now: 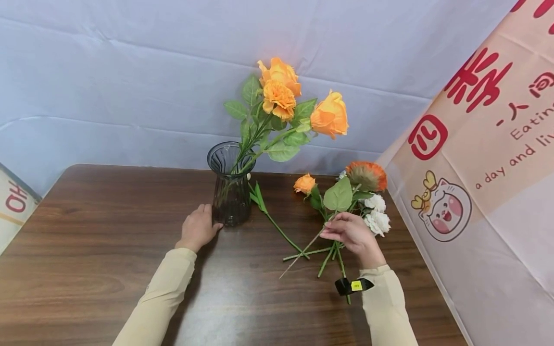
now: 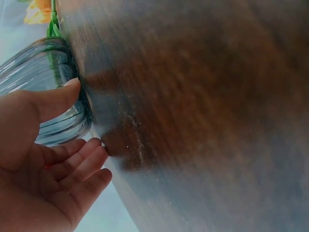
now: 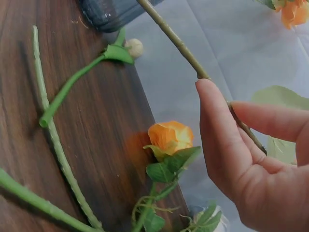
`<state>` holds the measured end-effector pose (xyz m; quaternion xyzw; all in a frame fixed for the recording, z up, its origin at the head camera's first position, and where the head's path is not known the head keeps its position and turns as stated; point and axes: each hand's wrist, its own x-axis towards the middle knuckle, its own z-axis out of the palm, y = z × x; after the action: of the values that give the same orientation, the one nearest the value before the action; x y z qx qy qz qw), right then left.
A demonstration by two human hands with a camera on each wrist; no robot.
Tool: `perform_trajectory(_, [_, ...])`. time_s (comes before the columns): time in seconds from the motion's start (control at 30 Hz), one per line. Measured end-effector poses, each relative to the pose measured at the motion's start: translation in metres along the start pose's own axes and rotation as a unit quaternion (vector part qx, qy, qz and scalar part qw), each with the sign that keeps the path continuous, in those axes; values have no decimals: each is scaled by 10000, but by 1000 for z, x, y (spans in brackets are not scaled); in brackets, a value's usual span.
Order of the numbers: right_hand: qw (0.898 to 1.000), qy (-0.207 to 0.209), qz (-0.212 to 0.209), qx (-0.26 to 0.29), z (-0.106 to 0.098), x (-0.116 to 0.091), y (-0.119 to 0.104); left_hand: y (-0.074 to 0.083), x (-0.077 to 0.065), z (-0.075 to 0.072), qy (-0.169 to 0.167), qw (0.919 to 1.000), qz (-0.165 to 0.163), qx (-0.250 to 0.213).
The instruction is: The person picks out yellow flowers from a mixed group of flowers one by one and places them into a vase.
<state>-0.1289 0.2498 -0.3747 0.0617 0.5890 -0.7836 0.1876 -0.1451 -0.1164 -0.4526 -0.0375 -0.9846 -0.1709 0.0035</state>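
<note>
A dark glass vase holds several orange flowers with green leaves, leaning to the right. My left hand is beside the vase's base, its fingers loosely extended; in the left wrist view, the thumb lies against the glass. Between thumb and fingers, my right hand pinches a thin brownish flower stem, raised over the other stems. Its bare end points down toward the left. A green leaf is on its upper part, near a large orange-red bloom seen from below; their join is partly hidden.
On the brown table, a small orange rose, white flowers and several green stems lie at the right. One bent green stem lies right of the vase. Cloth walls stand behind and at the right.
</note>
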Motion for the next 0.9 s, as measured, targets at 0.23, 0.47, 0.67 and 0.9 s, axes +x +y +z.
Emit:
perform_trajectory(0.23, [9993,189,-49,314,5,0,3,0,0,0,36,10000,49,-11])
perform_trajectory(0.47, [9978,136,-192,623,6,0,0,0,1,1,10,10000,35,18])
perform_trajectory(0.67, [9972,119,-175,714,7,0,-2,1,0,0,25,10000,37,-17])
perform_trajectory(0.9, [9981,71,-139,601,11,1,-5,1,0,-2,30,10000,26,-71])
